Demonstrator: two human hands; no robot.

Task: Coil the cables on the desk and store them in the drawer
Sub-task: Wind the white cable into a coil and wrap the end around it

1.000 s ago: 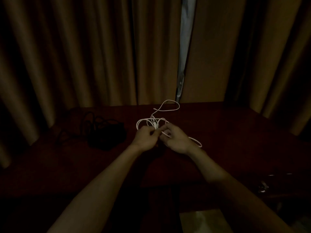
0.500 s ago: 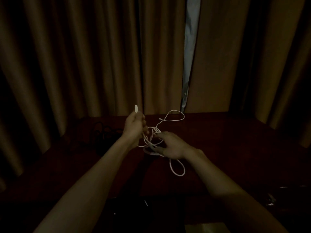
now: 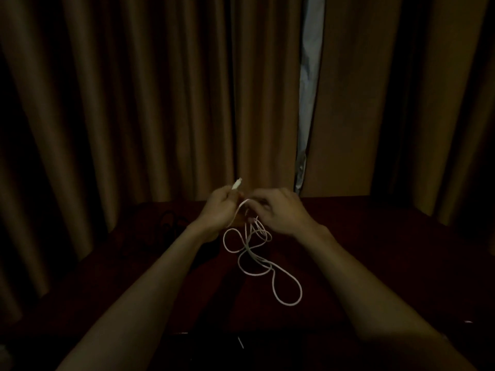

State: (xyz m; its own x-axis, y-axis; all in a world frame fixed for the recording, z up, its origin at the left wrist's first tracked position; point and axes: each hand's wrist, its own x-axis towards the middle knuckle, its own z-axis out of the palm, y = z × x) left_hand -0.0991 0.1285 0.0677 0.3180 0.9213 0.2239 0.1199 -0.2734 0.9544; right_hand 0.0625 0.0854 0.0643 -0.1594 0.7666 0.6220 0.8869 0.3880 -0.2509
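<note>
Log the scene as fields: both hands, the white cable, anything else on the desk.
left hand: pinches the white cable just below its plug, plug pointing up
right hand: fingers curled on the same cable, close beside the left hand
cable state: loose tangled loops hanging below the hands, not yet coiled
dark cable: heaped on the desk, far left, untouched, barely visible
drawer: cannot tell in this dim view
backdrop: closed curtains

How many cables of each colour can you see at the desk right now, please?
White cable: 1, held by the left hand and the right hand.
Black cable: 1 dim bundle lying on the desk, left of the hands; strands too dark to separate.
Total: 2.
</note>
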